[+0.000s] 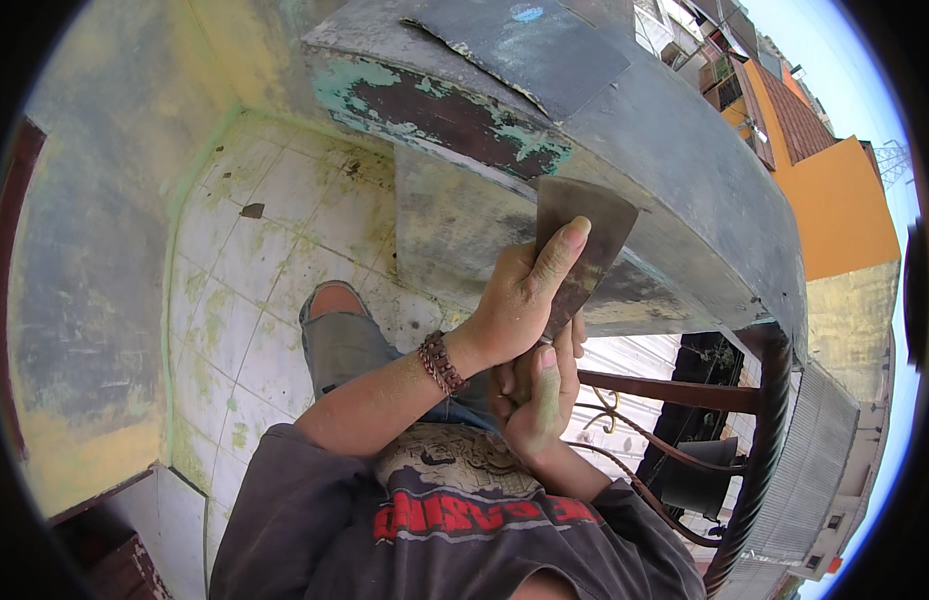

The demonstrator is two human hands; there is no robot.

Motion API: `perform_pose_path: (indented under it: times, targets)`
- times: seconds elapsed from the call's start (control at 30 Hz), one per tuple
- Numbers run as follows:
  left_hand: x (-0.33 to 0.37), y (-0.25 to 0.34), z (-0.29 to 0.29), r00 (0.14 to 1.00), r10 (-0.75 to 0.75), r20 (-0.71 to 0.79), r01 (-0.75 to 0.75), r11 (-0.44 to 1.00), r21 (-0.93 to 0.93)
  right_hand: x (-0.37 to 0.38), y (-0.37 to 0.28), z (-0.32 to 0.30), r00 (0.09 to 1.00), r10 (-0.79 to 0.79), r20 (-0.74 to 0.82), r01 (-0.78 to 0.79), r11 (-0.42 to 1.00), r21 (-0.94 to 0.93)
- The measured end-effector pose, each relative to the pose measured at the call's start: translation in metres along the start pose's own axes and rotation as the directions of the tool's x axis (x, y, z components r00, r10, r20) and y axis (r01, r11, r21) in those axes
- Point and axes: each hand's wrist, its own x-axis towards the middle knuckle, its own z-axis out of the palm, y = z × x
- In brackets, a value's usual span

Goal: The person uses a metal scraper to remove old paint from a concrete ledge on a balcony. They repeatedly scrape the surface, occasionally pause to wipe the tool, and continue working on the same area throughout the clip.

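Observation:
A wide flat metal scraper [591, 225] is raised in front of the ledge, its broad edge pointing up and away from me. My left hand [520, 300], with a brown braided bracelet on the wrist, is closed on the blade, thumb lying along its face. Just below, my right hand [543, 400] curls round the narrow lower end; the handle is hidden by my fingers. Pale dust coats both thumbs. Behind the blade, the grey ledge [675, 130] has a side patch of flaking teal and dark brown paint [445, 110].
A dark sheet [525, 50] with a ragged edge lies on the ledge. White floor tiles [275, 270] carry greenish stains and loose flakes. A patchy grey-yellow wall [95, 260] stands at left. At right are a twisted metal railing post [770, 430], a dark bucket-shaped object [697, 472] and buildings beyond.

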Motion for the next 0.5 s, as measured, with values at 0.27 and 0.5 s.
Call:
perform_pose_path:
  times: [0.27, 0.5]
  targets:
    - [0.003, 0.009, -0.003, 0.998, 0.035, 0.053, -0.034, 0.999, -0.014, 0.006, 0.015, -0.001, 0.997, -0.063, 0.052, 0.061, 0.998, 0.025]
    - [-0.002, -0.004, -0.001, 0.999, 0.016, -0.04, -0.015, 1.0, 0.021, 0.003, 0.022, 0.0, 0.997, -0.08, 0.021, 0.08, 0.997, -0.006]
